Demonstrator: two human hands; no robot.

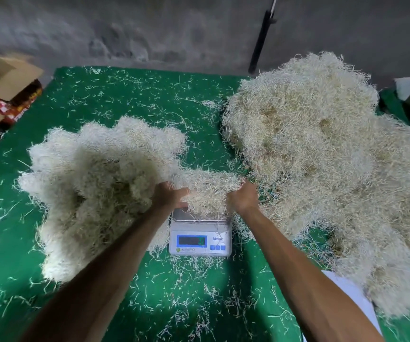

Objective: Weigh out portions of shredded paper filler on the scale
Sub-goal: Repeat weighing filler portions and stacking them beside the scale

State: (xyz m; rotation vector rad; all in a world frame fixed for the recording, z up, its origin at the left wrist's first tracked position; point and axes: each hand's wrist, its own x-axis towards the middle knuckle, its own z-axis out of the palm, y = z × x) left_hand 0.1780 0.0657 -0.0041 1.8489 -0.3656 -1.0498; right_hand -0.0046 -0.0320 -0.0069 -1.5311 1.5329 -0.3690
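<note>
Over the green cloth (125,99), left hand (169,196) and right hand (242,198) clutch a paper clump (208,191) above the scale (200,239).

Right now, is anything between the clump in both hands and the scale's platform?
Nothing visible. The left hand and right hand grip the clump of shredded paper directly over the scale; the bare strip of platform showing below it carries only stray shreds.
</note>
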